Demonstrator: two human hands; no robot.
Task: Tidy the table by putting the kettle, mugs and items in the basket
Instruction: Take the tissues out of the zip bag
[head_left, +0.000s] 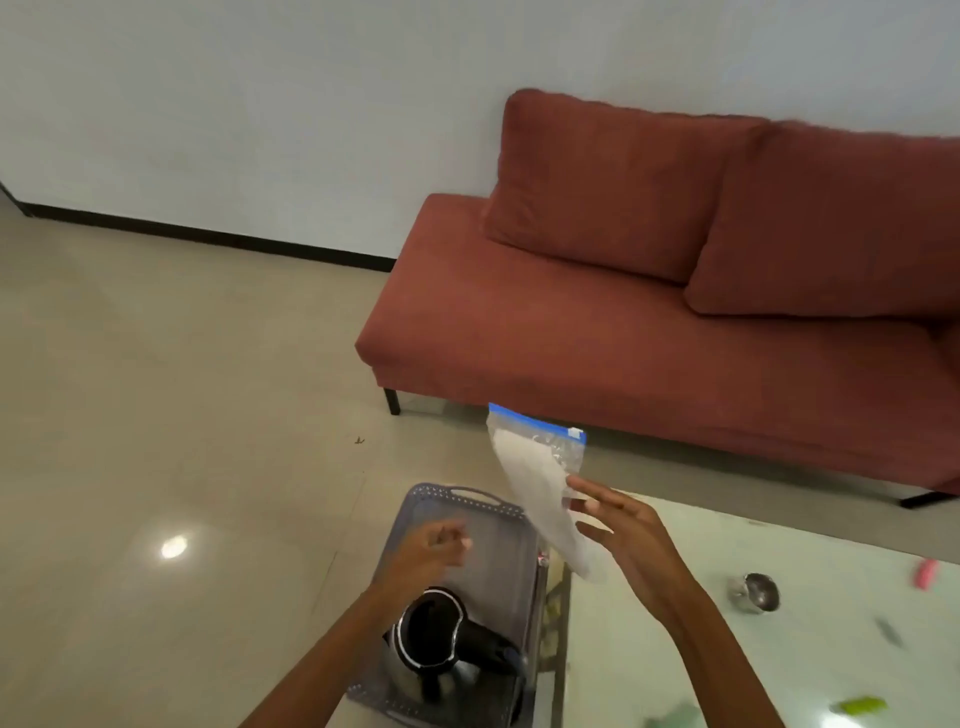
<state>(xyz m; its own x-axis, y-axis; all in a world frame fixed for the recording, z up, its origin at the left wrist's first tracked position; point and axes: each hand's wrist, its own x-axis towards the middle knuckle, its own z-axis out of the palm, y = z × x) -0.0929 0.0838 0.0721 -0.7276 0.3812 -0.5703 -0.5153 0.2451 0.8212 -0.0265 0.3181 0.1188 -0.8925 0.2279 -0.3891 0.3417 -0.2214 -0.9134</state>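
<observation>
Your right hand (618, 525) holds a clear zip bag (537, 480) with a blue strip along its top; the fingers are spread and nearly straight, and the bag's right edge sits against the fingertips (574, 483), though the blur hides whether any finger truly pinches it. The bag tilts, its blue strip above and beyond your fingertips, its lower end trailing down past your palm. White contents fill part of it. No writing on the bag can be read; a small pale tab shows at the strip's right end.

Your left hand (434, 545) is loosely curled, fingers bent inward and gripping nothing, hovering over the grey basket (467, 496). The basket sits on the floor just left of the table (779, 551), below both hands. The kettle (441, 634) stands inside it, nearer you than your left fingers, black handle pointing right; no brand is legible.

On the table, right of your right hand, lie a steel cup (759, 592) on its side, a pink item (927, 573) farther right, and a green item (860, 705) near the front edge. A red sofa (649, 312) stands beyond the fingertips.
</observation>
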